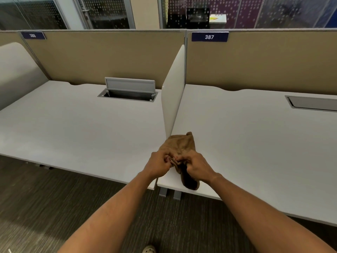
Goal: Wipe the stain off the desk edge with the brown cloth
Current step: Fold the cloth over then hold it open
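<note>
Right plate: a dark blue number plate (209,36) at the top of the far right partition panel (273,61) reads "387" in white.
Left plate: a similar blue plate (32,35) on the far left partition (102,55) is blurred, seemingly "386".

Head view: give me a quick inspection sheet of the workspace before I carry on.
Surface: two white desks side by side, split by a white divider panel; no stain discernible.
Job's things: brown cloth bunched at the right desk's front left corner.
Clutter: nothing seen.
Hands: left hand and right hand both pinch the cloth.
Cables: nothing seen; left desk's cable hatch open, right desk's hatch closed.
Surroundings: tan partitions, label 387, dark carpet.
</note>
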Demonstrator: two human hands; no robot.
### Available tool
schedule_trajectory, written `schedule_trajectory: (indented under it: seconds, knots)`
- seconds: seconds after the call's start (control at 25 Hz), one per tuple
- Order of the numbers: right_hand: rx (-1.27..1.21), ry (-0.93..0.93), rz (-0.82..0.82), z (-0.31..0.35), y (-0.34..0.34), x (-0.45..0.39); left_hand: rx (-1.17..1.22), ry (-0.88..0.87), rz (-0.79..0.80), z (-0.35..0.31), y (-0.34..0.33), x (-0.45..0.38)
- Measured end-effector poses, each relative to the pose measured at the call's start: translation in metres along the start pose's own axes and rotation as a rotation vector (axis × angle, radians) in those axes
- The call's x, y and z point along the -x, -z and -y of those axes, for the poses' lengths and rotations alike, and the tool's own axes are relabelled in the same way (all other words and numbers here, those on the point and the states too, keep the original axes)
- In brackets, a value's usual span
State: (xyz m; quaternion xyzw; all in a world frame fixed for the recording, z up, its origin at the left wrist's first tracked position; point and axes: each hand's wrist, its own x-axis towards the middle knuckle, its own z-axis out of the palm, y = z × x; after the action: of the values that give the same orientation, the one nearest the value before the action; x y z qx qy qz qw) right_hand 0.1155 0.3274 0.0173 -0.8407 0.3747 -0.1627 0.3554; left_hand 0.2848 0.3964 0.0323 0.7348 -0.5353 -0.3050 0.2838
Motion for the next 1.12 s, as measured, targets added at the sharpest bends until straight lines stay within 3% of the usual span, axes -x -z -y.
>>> schedule_trajectory:
  seconds: [0.28,0.52,0.68,1.12]
  knots:
    - [-0.058,-0.169,-0.046,-0.007,0.062,0.006,-0.198,-0.187,-0.114,-0.067,0.025,-0.028]
    - [-0.003,-0.400,-0.110,-0.031,0.122,0.019,-0.117,-0.264,-0.226,-0.123,0.038,-0.056]
    - [-0.142,-0.492,-0.266,-0.038,0.157,0.020,-0.085,-0.317,-0.252,-0.154,0.040,-0.064]
    - [-0.315,-0.474,-0.575,-0.034,0.283,0.008,0.126,-0.348,-0.182,-0.205,0.052,-0.093]
